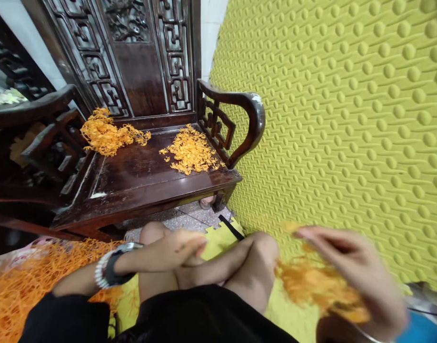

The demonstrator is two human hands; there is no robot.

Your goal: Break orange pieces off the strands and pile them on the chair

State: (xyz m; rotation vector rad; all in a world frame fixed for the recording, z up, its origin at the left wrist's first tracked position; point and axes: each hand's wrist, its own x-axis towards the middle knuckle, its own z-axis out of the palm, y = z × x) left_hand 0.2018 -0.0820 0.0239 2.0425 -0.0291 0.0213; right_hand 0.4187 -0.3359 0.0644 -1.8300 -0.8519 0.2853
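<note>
The right hand (350, 267) is out to the right of the crossed legs (225, 267), its thumb and fingers drawn together with a small orange bit (291, 226) at their tips. Just below that hand spreads a loose orange bunch (307, 281), its long axis running from beside the right knee back toward the right wrist, so it lies directly under the right hand and well apart from the left. The left hand (175, 250) is above the legs, fingers bent inward and close together, the tips pointing toward the right hand with a broad gap between the two. Motion blur smears both hands, so I cannot tell whether the left has hold of anything, nor whether the bunch hangs from the right hand or rests on the yellow mat (329, 143). Ahead of the knees stands a dark carved wooden chair; on its seat (140, 174), a tangled orange clump (106, 136) sits at the back left corner and trails along the back edge, while a flatter orange pile (192, 150) lies near the right edge, beside the right armrest (252, 114). Both are forward of the hands, the flatter pile nearer the right front corner. A wide heap of orange strands (57, 271) spreads left of the left forearm, below the chair's front edge.
</note>
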